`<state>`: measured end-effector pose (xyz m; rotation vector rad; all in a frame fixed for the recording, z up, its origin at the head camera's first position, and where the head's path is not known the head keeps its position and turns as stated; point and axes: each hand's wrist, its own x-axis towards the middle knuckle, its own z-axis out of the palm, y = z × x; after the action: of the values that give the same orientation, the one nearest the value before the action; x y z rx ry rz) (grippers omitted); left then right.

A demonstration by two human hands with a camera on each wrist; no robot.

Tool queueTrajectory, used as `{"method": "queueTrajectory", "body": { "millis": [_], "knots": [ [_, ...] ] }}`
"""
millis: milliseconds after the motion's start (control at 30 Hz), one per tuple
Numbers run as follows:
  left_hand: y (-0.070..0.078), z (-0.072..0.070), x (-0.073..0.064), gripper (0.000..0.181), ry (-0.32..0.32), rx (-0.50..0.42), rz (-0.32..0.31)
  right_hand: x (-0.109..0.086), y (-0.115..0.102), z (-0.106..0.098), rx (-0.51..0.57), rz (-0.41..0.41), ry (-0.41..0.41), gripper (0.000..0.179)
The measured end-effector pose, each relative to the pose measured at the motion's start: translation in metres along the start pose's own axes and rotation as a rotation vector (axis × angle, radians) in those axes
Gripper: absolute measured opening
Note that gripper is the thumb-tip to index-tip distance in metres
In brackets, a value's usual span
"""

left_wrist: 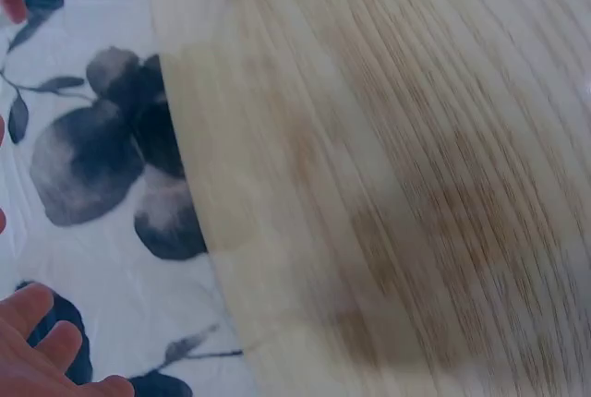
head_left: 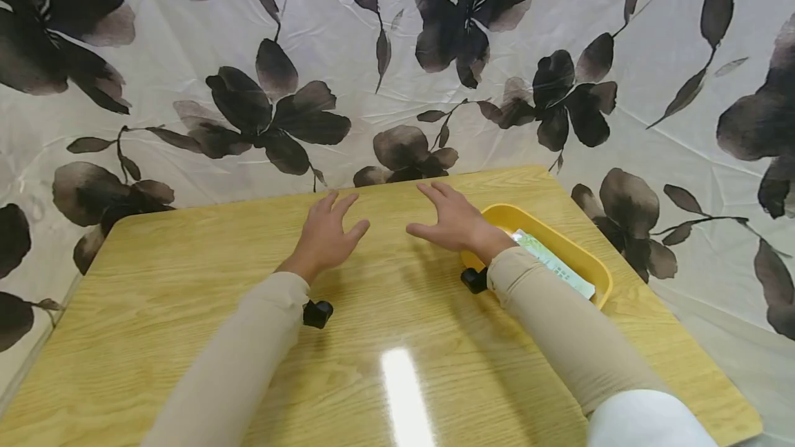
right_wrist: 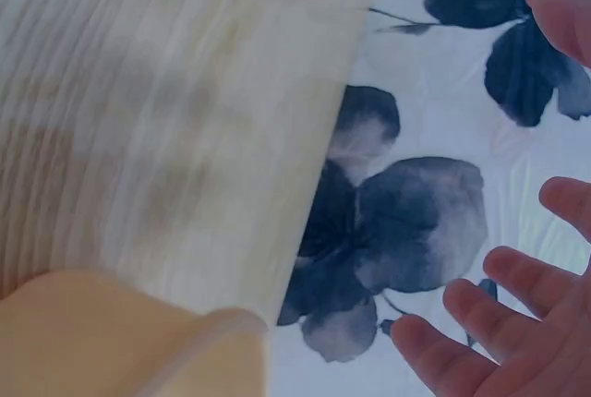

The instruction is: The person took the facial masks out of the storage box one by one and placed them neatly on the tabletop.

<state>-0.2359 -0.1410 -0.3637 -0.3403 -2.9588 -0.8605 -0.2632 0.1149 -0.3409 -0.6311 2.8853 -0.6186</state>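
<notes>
We see flowered cloth (head_left: 366, 136) at twelve o'clock behind the table (head_left: 136, 295). From the table's middle, we find the left hand (head_left: 324, 236) at eleven, fingers spread loosely; the right hand (head_left: 456, 223) at one, likewise spread; then, at two, the tub (head_left: 562, 240), packet (head_left: 553, 262) inside, partly behind the right sleeve (head_left: 571, 330).

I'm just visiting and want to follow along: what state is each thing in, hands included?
Left hand: fingers spread, holding nothing
Right hand: fingers spread, holding nothing
Yellow tray: open side up, partly hidden
Pale green packet: lying in the tray; sealed or opened, cannot tell
Floral cloth: hanging, wrinkled
Wooden table: bright glare on it
</notes>
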Motion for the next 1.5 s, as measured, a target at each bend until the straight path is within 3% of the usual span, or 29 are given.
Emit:
{"method": "queueTrajectory", "body": {
  "millis": [300, 533, 900, 1133, 1300, 1500],
  "knots": [
    [0.023, 0.011, -0.002, 0.067, -0.037, -0.123, 0.049, -0.033, 0.010, -0.011, 0.137, -0.064, 0.020, 0.089],
    [0.037, 0.021, -0.005, 0.064, -0.039, -0.179, 0.095, -0.065, 0.019, -0.016, 0.158, -0.131, 0.113, 0.082],
    [0.049, 0.036, -0.009, 0.065, -0.056, -0.226, 0.140, -0.103, 0.049, -0.015, 0.253, -0.162, 0.203, 0.077],
    [0.059, 0.048, -0.011, 0.070, -0.082, -0.266, 0.167, -0.137, 0.076, -0.012, 0.254, -0.124, 0.307, 0.070],
    [0.063, 0.056, -0.013, 0.067, -0.092, -0.301, 0.177, -0.160, 0.095, -0.007, 0.241, -0.096, 0.432, 0.063],
    [0.067, 0.064, -0.014, 0.066, -0.095, -0.319, 0.192, -0.183, 0.116, 0.000, 0.258, -0.008, 0.556, 0.058]
  ]
}}
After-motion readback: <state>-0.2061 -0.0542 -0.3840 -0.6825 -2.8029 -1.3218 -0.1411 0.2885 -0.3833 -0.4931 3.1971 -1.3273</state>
